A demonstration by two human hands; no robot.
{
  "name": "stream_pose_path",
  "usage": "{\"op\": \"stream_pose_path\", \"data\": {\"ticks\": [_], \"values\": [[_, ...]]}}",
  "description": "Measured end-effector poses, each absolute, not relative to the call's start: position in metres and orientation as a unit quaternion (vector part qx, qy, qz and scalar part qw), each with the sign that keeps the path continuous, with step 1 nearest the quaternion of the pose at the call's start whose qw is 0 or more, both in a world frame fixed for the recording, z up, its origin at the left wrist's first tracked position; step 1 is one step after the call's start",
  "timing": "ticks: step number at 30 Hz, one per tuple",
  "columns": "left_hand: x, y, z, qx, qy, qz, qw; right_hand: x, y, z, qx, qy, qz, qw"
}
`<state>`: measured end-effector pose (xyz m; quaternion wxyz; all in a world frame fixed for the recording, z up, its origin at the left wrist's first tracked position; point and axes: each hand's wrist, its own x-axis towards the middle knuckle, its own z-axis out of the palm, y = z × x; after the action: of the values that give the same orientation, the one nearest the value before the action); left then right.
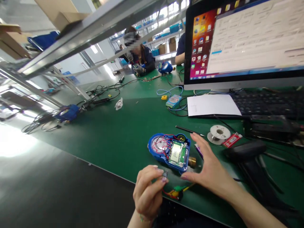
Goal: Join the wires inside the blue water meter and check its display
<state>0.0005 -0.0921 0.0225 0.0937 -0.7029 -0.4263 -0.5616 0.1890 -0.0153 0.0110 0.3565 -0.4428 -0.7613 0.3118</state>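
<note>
An opened blue meter housing (169, 151) lies on the green mat (114, 139), showing a green circuit board with a small display, red wires and a brass fitting on its right end. My right hand (207, 167) curves around the housing's right side, fingers apart, thumb near the brass fitting. My left hand (148, 190) is just in front of the housing, fingertips pinched on a small metal part (165, 173). Red, green and yellow clip leads (175, 191) lie below that pinch.
A monitor (244, 41), keyboard (268, 103) and white paper (212, 105) stand at the right. A solder spool (218, 133), thin probe (188, 130) and black tool (244, 150) lie beside the housing. Cables and another blue housing (67, 112) are at left. A person works far across the bench.
</note>
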Motion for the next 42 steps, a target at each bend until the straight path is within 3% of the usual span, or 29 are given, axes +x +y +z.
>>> {"op": "stream_pose_path", "data": {"ticks": [3,18,42], "values": [[-0.003,-0.09,0.022,-0.748,-0.402,-0.525,0.061,0.175,-0.012,0.001,-0.425,-0.788,0.32,0.309],[-0.012,-0.093,0.03,-0.846,-0.377,-0.377,-0.002,0.17,-0.035,-0.01,-0.38,-0.805,0.259,0.375],[-0.017,-0.094,0.007,-0.818,-0.389,-0.421,-0.042,0.169,-0.033,-0.008,-0.366,-0.804,0.253,0.394]]}}
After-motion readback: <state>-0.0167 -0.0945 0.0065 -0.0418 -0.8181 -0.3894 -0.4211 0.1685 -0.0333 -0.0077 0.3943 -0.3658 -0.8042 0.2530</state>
